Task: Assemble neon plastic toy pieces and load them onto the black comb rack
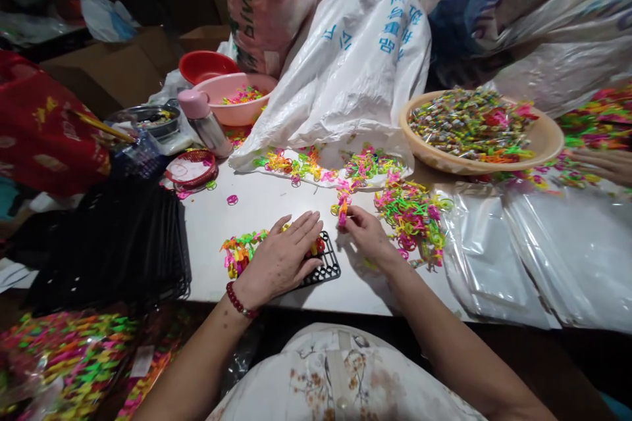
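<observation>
My left hand (284,256) lies flat with its fingers stretched out over a black plastic grid tray (330,263). Small bright plastic pieces (239,253) in pink, yellow, green and orange fill the tray's left part; my hand hides its middle. On the right, my right hand (368,233) pinches a few small plastic pieces (343,214) in pink and orange, just above the white table. Beside that hand lies a loose pile of the same coloured pieces (412,210). More pieces spill from the mouth of a white woven sack (340,72) behind both hands.
Stacked black trays (108,243) stand at the left, near a red basket (190,168) and a pink-capped bottle (203,120). Clear plastic bags (486,250) and a full beige basin (548,141) are on the right. Another person's hand (605,164) shows at the right edge.
</observation>
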`<state>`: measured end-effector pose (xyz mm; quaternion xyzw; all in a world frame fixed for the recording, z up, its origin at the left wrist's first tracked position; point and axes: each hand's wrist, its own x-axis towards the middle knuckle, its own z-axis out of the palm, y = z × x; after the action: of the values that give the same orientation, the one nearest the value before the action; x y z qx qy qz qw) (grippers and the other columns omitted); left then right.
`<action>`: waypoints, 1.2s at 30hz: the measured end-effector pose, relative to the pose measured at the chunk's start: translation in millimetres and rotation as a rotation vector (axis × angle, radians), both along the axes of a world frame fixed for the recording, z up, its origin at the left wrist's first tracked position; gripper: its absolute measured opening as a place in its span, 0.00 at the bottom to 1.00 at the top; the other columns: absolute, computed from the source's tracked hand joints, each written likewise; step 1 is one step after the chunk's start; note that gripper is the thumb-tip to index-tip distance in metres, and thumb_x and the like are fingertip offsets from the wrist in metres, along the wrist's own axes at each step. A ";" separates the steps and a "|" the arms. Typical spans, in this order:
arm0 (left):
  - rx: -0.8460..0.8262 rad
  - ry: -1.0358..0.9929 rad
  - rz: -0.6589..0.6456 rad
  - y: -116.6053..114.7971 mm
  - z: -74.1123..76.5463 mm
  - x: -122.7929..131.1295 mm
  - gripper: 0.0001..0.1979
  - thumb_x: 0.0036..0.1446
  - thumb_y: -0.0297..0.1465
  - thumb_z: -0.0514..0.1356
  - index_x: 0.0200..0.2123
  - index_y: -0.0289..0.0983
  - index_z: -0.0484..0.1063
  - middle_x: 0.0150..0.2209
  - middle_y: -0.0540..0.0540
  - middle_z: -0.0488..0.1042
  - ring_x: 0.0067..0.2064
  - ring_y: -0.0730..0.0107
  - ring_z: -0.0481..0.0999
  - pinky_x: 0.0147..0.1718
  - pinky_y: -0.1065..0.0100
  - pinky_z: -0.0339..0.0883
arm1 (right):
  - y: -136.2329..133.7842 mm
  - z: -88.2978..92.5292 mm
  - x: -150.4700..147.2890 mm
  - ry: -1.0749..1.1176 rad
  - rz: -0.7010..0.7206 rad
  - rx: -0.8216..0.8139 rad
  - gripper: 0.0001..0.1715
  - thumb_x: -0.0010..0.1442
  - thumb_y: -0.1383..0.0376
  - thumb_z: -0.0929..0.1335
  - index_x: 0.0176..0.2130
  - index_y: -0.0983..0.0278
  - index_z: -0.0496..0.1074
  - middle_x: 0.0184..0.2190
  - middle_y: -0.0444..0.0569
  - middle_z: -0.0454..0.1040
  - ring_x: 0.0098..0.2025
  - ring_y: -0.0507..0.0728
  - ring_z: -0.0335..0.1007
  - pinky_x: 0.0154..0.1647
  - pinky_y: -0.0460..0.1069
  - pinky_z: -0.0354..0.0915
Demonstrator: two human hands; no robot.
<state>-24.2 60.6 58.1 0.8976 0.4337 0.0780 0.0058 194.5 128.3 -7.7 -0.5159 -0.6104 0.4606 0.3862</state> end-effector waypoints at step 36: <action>-0.018 -0.017 -0.001 -1.5 1.7 0.7 0.35 0.65 0.40 0.53 0.70 0.31 0.46 0.70 0.38 0.51 0.72 0.60 0.48 0.68 0.54 0.43 | -8.9 3.9 -14.4 -0.100 0.258 0.048 0.05 0.60 0.62 0.64 0.36 0.61 0.67 0.32 0.46 0.74 0.33 0.55 0.67 0.37 0.49 0.65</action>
<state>-23.4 59.1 59.8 0.8970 0.4339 0.0819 0.0177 180.0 119.4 -3.8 -0.4460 -0.7011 0.4654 0.3050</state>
